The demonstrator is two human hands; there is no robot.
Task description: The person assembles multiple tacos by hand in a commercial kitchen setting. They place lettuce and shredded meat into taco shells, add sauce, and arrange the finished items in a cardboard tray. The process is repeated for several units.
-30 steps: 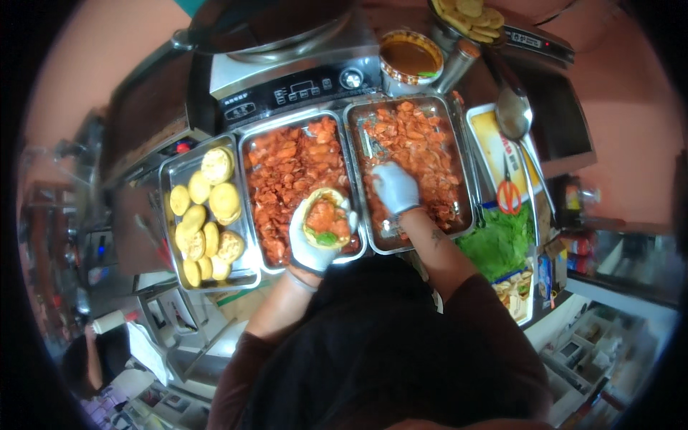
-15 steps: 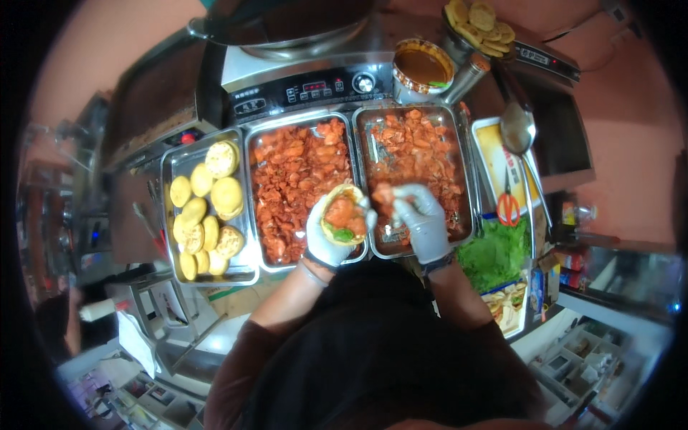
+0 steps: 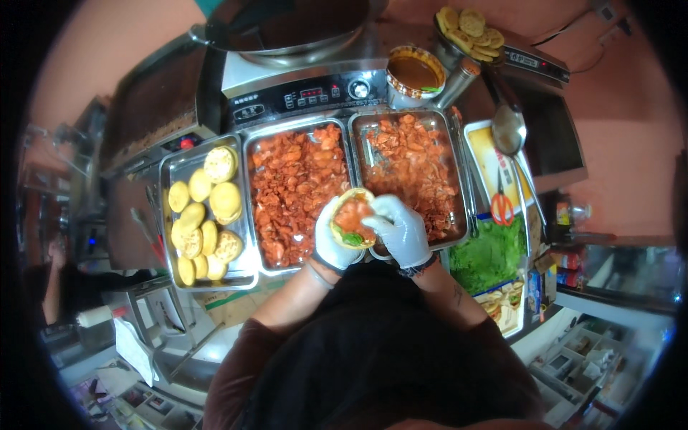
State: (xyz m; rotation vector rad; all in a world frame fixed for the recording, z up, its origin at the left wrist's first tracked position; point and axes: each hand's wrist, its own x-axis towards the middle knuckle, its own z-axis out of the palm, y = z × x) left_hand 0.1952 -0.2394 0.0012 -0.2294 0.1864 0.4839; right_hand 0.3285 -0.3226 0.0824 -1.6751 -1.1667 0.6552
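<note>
In my gloved left hand (image 3: 334, 236) rests a split flatbread bun (image 3: 342, 241), its opening tilted up toward me. Red sauced meat (image 3: 352, 214) fills the upper part of the bun, and a green lettuce leaf (image 3: 350, 239) shows at its lower edge. My gloved right hand (image 3: 401, 233) is up against the bun's right side, its fingers bent and pinched onto the meat at the opening. Below and beyond my hands stand two metal trays of red meat, the left tray (image 3: 348, 154) fuller than the right tray (image 3: 459, 179).
At left, a metal tray (image 3: 166, 215) holds several round flatbreads (image 3: 226, 197). Green lettuce (image 3: 487, 251), orange-handled scissors (image 3: 502, 210) and a ladle (image 3: 509, 130) lie at right. Behind stand a pot of brown sauce (image 3: 414, 72), a cooker (image 3: 308, 94) and a bowl of flatbreads (image 3: 473, 32).
My right hand has moved left from over the right tray to the bun, bringing a piece of meat to its opening. My left hand has shifted slightly right with the bun.
</note>
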